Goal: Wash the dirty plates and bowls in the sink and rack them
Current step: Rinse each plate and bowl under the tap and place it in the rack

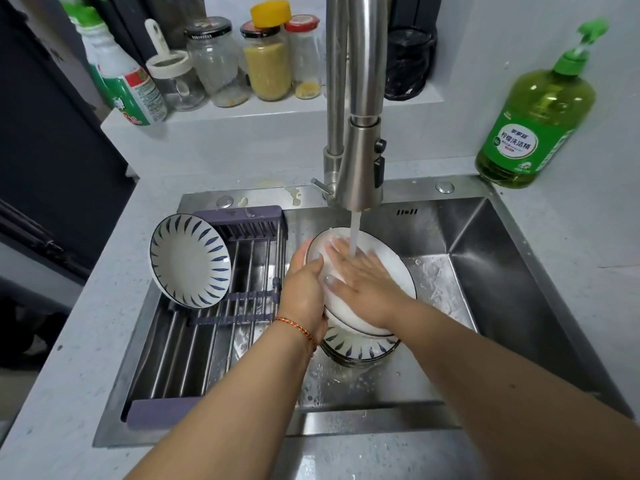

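Pale speckled tabletop (104, 341) is framing a steel sink (502, 271). Under the running tap (360, 161), the left hand (304, 292) is gripping a wet white dark-rimmed plate (388, 258) by its edge while the flat right hand (363, 278) is rubbing it. Being slick, it is likely to slip onto the blue-leaf-patterned dishes (360, 348) stacked below. One patterned bowl (190, 261) is leaning in the purple-ended rod rack (214, 327), taking up its far end.

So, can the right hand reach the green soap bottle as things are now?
Probably yes: the right hand lies flat on the plate, gripping nothing, and nothing stands between it and the soap bottle on the counter.
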